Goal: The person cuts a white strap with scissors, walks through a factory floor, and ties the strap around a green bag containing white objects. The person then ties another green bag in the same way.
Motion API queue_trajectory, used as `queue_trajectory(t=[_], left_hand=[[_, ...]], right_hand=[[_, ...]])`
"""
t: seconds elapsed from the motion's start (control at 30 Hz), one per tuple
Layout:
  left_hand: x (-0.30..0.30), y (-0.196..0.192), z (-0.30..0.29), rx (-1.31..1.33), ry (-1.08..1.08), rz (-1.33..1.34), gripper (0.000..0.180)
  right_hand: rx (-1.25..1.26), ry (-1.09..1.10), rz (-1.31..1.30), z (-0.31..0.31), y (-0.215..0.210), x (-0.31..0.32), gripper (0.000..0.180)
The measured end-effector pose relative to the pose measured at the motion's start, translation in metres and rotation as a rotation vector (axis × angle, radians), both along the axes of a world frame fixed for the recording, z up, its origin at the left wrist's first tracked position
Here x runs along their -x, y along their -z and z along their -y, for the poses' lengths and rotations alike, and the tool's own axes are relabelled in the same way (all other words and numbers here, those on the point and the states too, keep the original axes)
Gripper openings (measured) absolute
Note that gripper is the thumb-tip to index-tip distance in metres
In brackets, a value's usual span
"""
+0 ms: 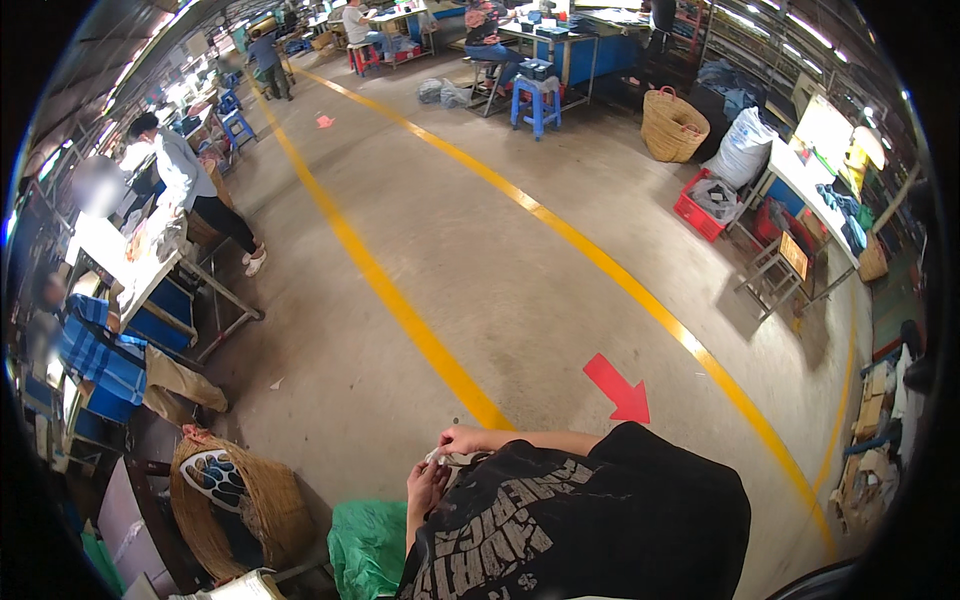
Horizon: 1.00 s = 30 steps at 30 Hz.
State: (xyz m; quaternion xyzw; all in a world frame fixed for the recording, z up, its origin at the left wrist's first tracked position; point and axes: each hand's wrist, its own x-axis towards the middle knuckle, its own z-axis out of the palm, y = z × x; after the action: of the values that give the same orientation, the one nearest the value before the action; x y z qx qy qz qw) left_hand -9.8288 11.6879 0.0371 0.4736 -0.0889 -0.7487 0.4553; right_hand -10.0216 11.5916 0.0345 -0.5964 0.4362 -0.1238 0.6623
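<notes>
My hands are close together at the lower middle, in front of my black printed shirt (560, 520). My right hand (462, 440), its bare forearm coming in from the right, has its fingers pinched on a small whitish piece (437, 457). Just below it, my left hand (428, 486) is bent with its fingertips at the same piece. The piece is too small and too covered by fingers to name its kind. A green plastic bag (368, 540) lies beside my left forearm.
A woven basket (285, 510) holding a shoe-sole-like item (213, 478) stands at lower left. Workers sit or stand at tables left and far. Yellow floor lines (400, 305) and a red arrow (618, 388) mark the concrete. A red crate (697, 222) and stool (780, 270) are at right.
</notes>
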Motion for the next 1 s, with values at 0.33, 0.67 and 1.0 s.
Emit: queue_trajectory(t=[0.33, 0.67, 1.0], left_hand=[[-0.016, -0.020, 0.028, -0.061, 0.231, -0.013, 0.028], [-0.039, -0.023, 0.046, -0.043, 0.302, 0.041, 0.022], [-0.052, -0.019, 0.045, -0.086, 0.399, 0.085, 0.030]], right_hand=[[-0.280, 0.126, 0.013, -0.002, -0.008, -0.016, 0.025], [-0.339, 0.183, 0.029, -0.008, -0.024, -0.027, 0.028], [-0.250, 0.302, 0.015, -0.025, 0.000, -0.042, 0.028]])
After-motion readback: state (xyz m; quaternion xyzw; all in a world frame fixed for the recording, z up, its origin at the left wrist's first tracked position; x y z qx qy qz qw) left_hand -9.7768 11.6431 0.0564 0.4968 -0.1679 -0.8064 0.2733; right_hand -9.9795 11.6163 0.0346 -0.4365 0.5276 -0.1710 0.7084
